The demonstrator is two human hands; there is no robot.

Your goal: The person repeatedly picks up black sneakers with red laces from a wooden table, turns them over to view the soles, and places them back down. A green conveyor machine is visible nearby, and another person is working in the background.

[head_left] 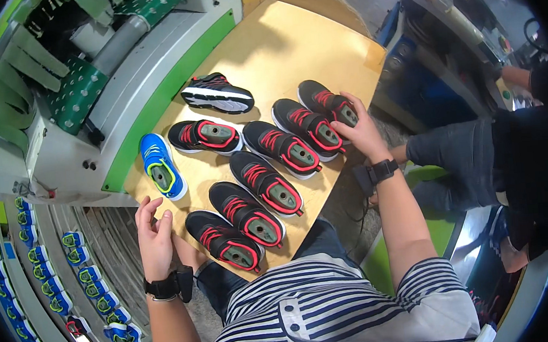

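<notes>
Striped shirt fabric (325, 306) lies nearest, right of our left hand (155, 240), which hangs released, fingers half curled, near a blue shoe (159, 165); our right hand (363, 132) grasps a black shoe (313, 95) by its heel, with more black shoes (264, 137) leftward on the table (314, 34).

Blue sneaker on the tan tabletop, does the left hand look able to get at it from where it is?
Probably yes: the left hand looks empty and partly open, close to the heel end of the blue sneaker, and no other shoe seems to lie between them.
</notes>
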